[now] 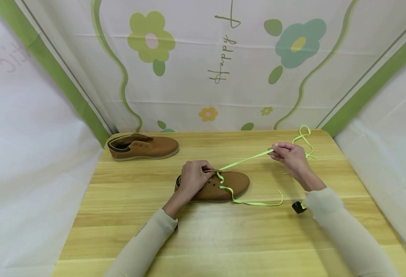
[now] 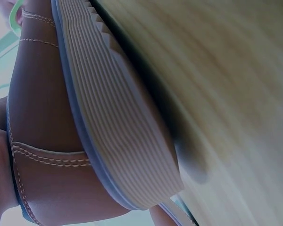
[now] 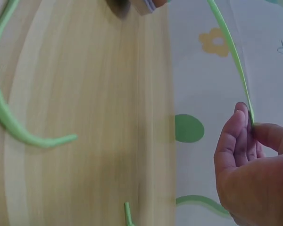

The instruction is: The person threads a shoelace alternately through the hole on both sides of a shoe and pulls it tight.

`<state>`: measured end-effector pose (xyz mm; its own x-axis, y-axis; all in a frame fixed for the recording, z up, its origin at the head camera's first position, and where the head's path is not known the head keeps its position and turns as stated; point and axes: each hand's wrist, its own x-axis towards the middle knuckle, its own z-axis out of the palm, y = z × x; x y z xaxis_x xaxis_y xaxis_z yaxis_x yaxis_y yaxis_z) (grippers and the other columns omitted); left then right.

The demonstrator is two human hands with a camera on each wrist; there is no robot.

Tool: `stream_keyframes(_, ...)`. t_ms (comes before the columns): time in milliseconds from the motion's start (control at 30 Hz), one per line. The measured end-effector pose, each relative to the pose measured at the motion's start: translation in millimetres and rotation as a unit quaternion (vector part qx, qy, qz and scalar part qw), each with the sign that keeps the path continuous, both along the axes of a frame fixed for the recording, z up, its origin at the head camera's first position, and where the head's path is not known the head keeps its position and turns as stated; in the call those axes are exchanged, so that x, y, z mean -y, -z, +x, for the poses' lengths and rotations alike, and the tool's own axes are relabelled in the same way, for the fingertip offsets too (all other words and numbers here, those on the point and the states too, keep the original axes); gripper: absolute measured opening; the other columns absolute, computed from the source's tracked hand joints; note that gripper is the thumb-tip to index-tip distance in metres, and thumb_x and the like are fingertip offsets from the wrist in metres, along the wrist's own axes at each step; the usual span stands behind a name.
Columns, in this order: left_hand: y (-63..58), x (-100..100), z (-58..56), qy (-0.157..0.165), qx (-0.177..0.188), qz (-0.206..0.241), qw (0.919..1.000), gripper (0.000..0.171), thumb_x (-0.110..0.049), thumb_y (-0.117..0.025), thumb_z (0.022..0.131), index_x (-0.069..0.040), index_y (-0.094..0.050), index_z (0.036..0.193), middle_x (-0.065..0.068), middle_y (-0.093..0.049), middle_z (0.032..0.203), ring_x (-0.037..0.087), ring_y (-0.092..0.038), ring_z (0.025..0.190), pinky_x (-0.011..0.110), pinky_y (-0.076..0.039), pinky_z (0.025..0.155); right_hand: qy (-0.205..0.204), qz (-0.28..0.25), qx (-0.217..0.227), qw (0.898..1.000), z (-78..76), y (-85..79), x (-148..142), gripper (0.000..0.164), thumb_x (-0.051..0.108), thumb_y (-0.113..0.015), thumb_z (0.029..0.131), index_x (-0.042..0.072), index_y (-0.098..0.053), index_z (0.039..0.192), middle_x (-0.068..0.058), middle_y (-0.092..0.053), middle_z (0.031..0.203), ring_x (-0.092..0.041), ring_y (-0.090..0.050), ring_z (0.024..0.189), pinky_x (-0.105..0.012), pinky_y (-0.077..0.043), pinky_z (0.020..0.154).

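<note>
A brown shoe sits on the wooden table, toe pointing right. The left hand pinches the far eyelet flap at its opening. In the left wrist view, the shoe's side and ribbed pale sole fill much of the picture. A neon green shoelace runs through the front eyelets. Raised to the right of the shoe, the right hand pinches this lace between thumb and fingers, drawn out straight from the far flap. The lace's other end lies loose on the table in front of the toe.
At the back left stands a second brown shoe with no lace in its eyelets. Another stretch of green lace lies at the table's back right. A small black object shows beside the right sleeve. Printed fabric walls surround the table.
</note>
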<state>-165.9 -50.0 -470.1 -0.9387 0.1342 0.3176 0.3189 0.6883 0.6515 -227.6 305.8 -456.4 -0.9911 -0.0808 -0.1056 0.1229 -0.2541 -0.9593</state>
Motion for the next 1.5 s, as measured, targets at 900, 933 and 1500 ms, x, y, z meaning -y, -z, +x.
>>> stream_keyframes(900,-2.2,0,3.2,0.003,0.006,0.008,0.9999,0.009,-0.015,-0.093,0.083,-0.019,-0.085,0.083,-0.005,-0.079,0.079,0.016,-0.074,0.071,0.038,-0.060,0.072,0.094,0.029,0.046,0.994,14.5,4.3,-39,0.008,0.000,-0.063,0.104,-0.001,-0.071,0.102,-0.005,-0.079,0.088,-0.013,-0.079,0.081,-0.023,-0.062,0.076)
stream_keyframes(933,-1.9,0,3.0,0.003,0.008,0.009,0.9999,0.009,-0.015,-0.093,0.083,-0.019,-0.085,0.083,-0.005,-0.079,0.079,0.016,-0.074,0.071,0.038,-0.060,0.072,0.097,0.032,0.047,0.994,14.3,4.0,-39,0.009,0.001,-0.064,0.104,0.000,-0.072,0.101,-0.005,-0.079,0.088,-0.013,-0.079,0.081,-0.023,-0.062,0.076)
stream_keyframes(1500,-1.1,0,2.3,0.006,-0.002,0.009,0.9999,0.009,-0.014,-0.093,0.083,-0.019,-0.085,0.084,-0.005,-0.079,0.079,0.016,-0.075,0.071,0.038,-0.060,0.071,0.133,0.021,0.084,0.987,13.1,3.7,-48,0.009,0.002,-0.060,0.106,0.004,-0.067,0.102,-0.004,-0.077,0.088,-0.013,-0.078,0.083,-0.024,-0.062,0.080)
